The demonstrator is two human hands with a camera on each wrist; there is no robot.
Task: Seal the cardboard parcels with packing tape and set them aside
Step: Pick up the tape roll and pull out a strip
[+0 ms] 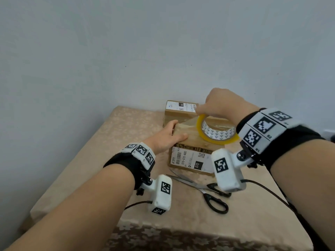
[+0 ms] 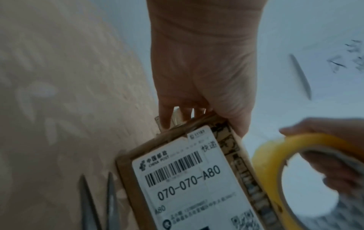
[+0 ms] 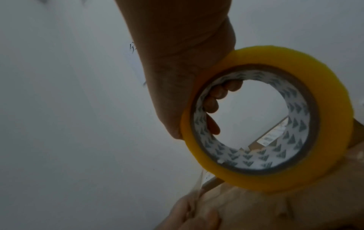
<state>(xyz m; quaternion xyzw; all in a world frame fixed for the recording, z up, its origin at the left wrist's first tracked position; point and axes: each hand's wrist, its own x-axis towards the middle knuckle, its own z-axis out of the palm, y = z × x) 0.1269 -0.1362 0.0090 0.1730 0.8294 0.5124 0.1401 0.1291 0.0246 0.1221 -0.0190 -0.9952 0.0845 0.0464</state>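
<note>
A cardboard parcel [image 1: 192,158] [image 2: 187,179] with a white label reading 070-070-A80 stands on the table. My left hand [image 1: 166,134] [image 2: 201,77] rests on its top left edge, thumb on the top and straight fingers down the far side, pressing the end of a clear tape strip [image 1: 186,122]. My right hand [image 1: 221,104] [image 3: 177,62] holds a yellow tape roll [image 1: 217,134] [image 2: 265,155] [image 3: 325,109] just above the parcel's top, fingers hooked through the core. The strip runs taut from the roll to my left hand.
A second labelled parcel [image 1: 177,113] stands right behind the first, against the wall. Black-handled scissors [image 1: 197,186] [image 2: 86,202] lie open on the beige tablecloth [image 1: 108,142] in front of the parcel. A dark cable [image 1: 262,187] trails over the table's right side.
</note>
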